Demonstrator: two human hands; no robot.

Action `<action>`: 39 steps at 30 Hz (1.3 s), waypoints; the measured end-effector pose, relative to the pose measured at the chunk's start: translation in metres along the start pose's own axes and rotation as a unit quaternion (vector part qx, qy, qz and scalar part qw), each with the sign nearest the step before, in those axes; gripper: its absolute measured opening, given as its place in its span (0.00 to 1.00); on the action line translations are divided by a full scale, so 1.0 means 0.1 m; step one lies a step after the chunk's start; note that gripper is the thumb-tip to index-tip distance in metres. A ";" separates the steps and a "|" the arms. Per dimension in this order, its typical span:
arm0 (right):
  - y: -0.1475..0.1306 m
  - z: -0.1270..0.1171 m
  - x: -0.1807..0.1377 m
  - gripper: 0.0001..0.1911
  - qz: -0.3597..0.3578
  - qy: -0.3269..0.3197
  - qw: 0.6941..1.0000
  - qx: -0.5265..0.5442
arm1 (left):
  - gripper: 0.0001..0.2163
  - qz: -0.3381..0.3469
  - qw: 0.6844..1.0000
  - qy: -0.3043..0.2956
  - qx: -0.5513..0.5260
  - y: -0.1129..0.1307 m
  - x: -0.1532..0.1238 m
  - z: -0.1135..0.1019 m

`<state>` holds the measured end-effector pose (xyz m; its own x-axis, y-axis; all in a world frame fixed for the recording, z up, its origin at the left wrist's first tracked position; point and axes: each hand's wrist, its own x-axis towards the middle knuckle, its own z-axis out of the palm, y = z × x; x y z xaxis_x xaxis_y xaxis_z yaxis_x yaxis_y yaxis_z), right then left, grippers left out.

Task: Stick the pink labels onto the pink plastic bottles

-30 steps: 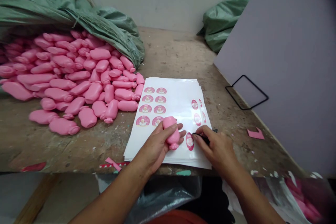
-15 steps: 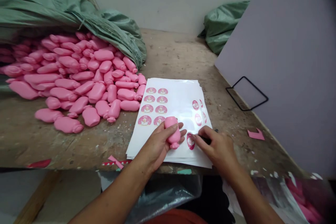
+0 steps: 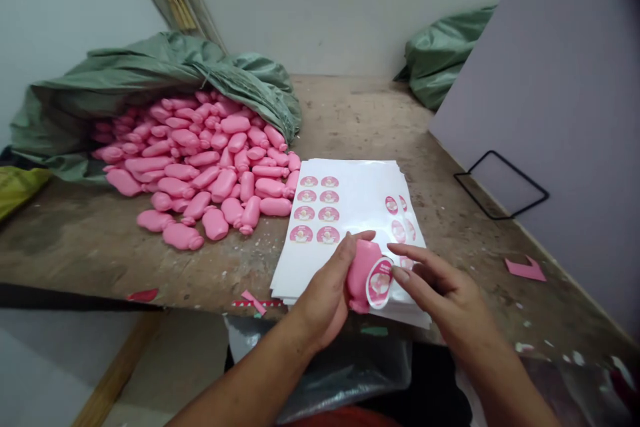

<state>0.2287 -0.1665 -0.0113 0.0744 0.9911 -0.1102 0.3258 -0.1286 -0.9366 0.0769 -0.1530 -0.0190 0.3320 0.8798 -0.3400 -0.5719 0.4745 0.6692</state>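
Observation:
My left hand (image 3: pixel 327 287) is wrapped round a small pink plastic bottle (image 3: pixel 361 273), its neck pointing down toward me. An oval pink sticker (image 3: pixel 379 282) with a white border lies against the bottle's right side, slightly tilted. At the sticker's upper right edge are the thumb and forefinger of my right hand (image 3: pixel 445 287); its other fingers curl underneath, partly hidden. Below both hands lies a stack of white sticker sheets (image 3: pixel 363 193), with arched pink labels (image 3: pixel 329 215) on the left and oval ones (image 3: pixel 399 231) on the right.
A green woven sack (image 3: pixel 150 63) on the left spills a heap of pink bottles (image 3: pixel 200 167) onto the wooden table (image 3: pixel 345 110). A purple panel (image 3: pixel 550 93) with a black wire frame (image 3: pixel 501 185) stands on the right. Another green sack (image 3: pixel 445 53) sits behind.
My right hand has lifted an oval sticker off the sheet and brought it to the bottle. The bottle has turned slightly in my left hand. The whole view has shifted.

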 end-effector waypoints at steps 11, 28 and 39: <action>0.07 0.08 0.02 0.17 -0.023 -0.031 0.999 -0.008 | 0.26 -0.003 0.999 0.001 0.048 -0.08 -0.10 -0.01; 0.08 0.08 0.04 0.15 -0.012 -0.062 0.998 0.010 | 0.19 0.011 0.997 -0.014 0.078 -0.14 -0.13 -0.04; 0.10 0.06 0.03 0.18 0.010 -0.082 0.996 0.024 | 0.19 0.007 1.000 -0.001 0.017 -0.12 -0.09 -0.06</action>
<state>0.2267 -0.1648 -0.0234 -0.0763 0.9809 -0.1788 0.2794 -0.1511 -0.9482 0.0764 -0.1668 -0.0282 0.3259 0.8862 -0.3292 -0.5500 0.4610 0.6964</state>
